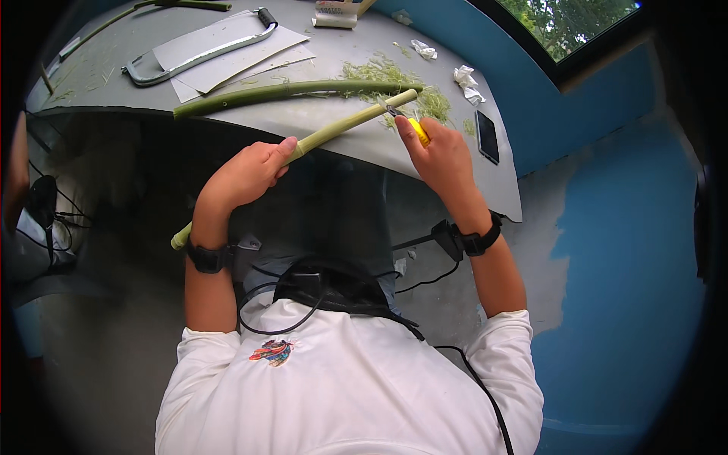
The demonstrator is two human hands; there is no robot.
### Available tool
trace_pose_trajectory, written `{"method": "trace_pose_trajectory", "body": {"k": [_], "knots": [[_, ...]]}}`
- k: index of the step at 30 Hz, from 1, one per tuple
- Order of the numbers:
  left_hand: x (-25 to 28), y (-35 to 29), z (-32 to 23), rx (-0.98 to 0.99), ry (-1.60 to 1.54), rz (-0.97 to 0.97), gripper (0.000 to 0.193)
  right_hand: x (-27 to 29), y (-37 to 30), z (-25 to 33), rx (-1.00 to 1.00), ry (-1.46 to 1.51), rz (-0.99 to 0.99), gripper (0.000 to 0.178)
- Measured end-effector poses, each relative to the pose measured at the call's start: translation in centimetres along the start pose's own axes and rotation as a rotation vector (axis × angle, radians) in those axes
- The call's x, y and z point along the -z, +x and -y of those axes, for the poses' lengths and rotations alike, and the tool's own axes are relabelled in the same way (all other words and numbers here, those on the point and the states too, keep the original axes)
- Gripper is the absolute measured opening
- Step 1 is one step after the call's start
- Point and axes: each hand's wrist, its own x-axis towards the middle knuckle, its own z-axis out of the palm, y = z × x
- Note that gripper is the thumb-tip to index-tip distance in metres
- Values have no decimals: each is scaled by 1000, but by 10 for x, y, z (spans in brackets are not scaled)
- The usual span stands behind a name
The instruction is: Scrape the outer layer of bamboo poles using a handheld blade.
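Note:
My left hand is closed around a pale, peeled bamboo stick. The stick slants from my left forearm up to the right, and its far end lies over the table's front edge. In my right hand is a yellow-handled utility knife, its metal tip touching or almost touching the stick near that far end. Behind it on the table lies a longer, darker green bamboo pole, unpeeled. Green shavings are heaped around the pole's right end.
On the grey table a hacksaw rests over white paper sheets. Crumpled tissues and a phone lie at the right. A roll stands at the back. The blue wall borders the right. Another person's arm shows at far left.

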Motion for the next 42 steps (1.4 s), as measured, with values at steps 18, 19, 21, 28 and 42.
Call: {"method": "trace_pose_trajectory", "body": {"k": [18,19,21,28,42], "knots": [[11,-7,-3,64,-10,14,81,14,8,-93,-156,-320,-142,72],[12,-11,0,91,-23,5,81,17,8,-83,-163,-257,-142,72],[7,-13,-1,109,-32,-10,81,30,6,-63,-152,-153,-71,73],[3,-14,-11,35,-61,-18,75,2,-5,-14,14,39,57,69],[-19,-28,-45,-142,510,-343,52,-28,-7,-24,-24,37,-37,64]]}}
